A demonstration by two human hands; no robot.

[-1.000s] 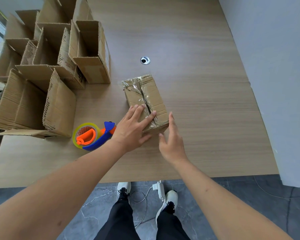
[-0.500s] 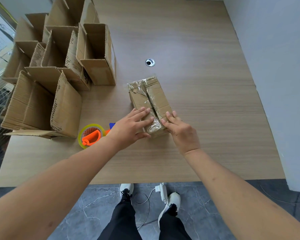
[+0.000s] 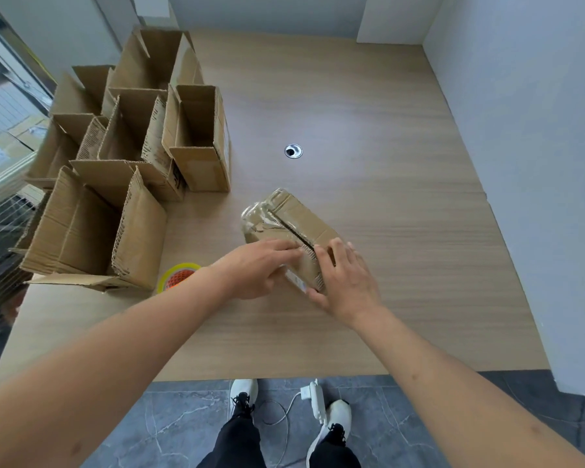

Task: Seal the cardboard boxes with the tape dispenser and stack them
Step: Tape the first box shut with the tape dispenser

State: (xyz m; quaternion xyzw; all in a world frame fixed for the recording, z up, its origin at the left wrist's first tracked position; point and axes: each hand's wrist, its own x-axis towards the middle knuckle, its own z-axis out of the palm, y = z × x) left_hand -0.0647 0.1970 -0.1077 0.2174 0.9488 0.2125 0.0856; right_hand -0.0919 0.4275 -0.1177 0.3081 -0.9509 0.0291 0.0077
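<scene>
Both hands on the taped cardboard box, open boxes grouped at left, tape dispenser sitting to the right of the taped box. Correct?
One error: the yellow-and-orange tape dispenser lies left of the taped cardboard box, partly hidden behind the left forearm, as the head view shows. The rest holds: left hand and right hand are on the box, and the open cardboard boxes are grouped at left.

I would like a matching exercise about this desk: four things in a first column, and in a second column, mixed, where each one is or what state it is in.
Things:
1. taped box
2. tape dispenser
3. open boxes
4. round metal grommet

Places or states:
A. stand with flaps up on the left part of the table
B. set in the tabletop, beyond the taped box
C. partly hidden behind the left forearm
D. under the left hand and right hand

Pairs: 1-D, 2-C, 3-A, 4-B
</scene>
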